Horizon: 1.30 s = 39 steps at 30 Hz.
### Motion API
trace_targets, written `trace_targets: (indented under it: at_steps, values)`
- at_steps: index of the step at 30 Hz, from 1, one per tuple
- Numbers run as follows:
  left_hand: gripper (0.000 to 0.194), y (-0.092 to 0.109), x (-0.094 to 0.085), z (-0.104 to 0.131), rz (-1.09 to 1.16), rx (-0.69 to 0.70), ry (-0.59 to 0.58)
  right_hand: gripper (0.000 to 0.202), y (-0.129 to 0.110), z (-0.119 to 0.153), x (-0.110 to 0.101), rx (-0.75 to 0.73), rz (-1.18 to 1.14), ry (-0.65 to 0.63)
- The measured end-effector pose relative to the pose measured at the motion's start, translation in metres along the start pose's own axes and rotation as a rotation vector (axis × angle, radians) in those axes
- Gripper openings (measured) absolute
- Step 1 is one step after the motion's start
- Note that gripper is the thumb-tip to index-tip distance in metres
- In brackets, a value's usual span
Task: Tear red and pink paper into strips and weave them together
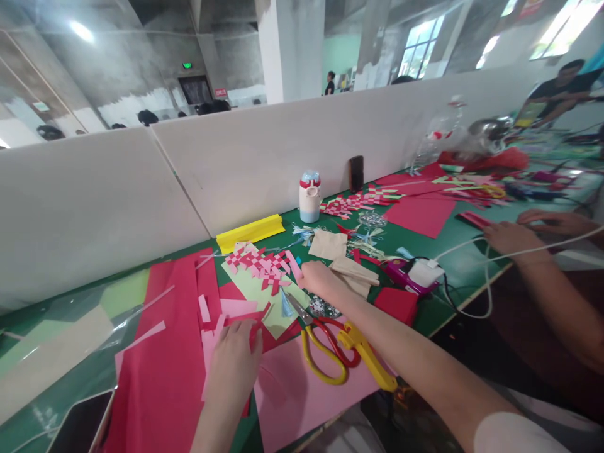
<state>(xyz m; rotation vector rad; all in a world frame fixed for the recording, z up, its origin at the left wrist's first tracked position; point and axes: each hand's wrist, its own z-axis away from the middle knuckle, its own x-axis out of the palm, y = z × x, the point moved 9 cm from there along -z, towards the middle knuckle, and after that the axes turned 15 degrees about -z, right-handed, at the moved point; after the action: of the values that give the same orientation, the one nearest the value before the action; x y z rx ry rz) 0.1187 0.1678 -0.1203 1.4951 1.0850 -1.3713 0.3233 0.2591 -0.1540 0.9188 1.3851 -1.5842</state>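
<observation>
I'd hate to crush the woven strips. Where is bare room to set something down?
Green tabletop shows between the right-hand red sheet and the white adapter, though cables cross nearby. The large red sheet beside the phone has a bare middle. Crowded: around the scissors, woven strips and tassels.

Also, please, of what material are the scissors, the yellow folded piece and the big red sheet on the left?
Scissors: blades likely metal, grey with a sheen; handles perhaps plastic-coated, smooth yellow and red. Yellow piece: seemingly paper, with long straight folds. Red sheet: probably matte paper, flat, evenly coloured.
</observation>
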Motion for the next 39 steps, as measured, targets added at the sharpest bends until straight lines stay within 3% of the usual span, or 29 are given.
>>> trace_targets:
  at_steps: [6, 12, 20, 26, 31, 34, 39]
  values:
    - [0.031, -0.002, 0.004, 0.003, 0.039, -0.001, -0.006, 0.032, -0.001, -0.003, -0.007, 0.027, -0.021, 0.105]
    - [0.031, -0.004, 0.002, 0.003, 0.061, -0.014, -0.033, 0.044, 0.002, -0.024, 0.0, 0.073, -0.055, 0.135]
    - [0.032, -0.009, 0.0, 0.005, 0.076, -0.035, -0.055, 0.019, 0.016, -0.044, 0.007, 0.136, -0.209, 0.084]
    - [0.031, -0.006, -0.001, 0.004, 0.105, -0.012, -0.051, 0.02, 0.028, -0.042, -0.015, 0.109, -0.399, 0.136]
    - [0.031, -0.004, -0.001, 0.003, 0.134, -0.005, -0.049, 0.022, 0.038, -0.034, -0.048, 0.039, -0.616, 0.261]
    - [0.031, -0.002, -0.006, 0.002, 0.187, -0.003, -0.026, 0.019, 0.025, -0.021, -0.067, -0.086, -0.724, 0.273]
    - [0.03, -0.009, -0.019, -0.002, 0.358, -0.098, -0.014, 0.016, -0.022, 0.011, -0.098, -0.376, -0.978, 0.243]
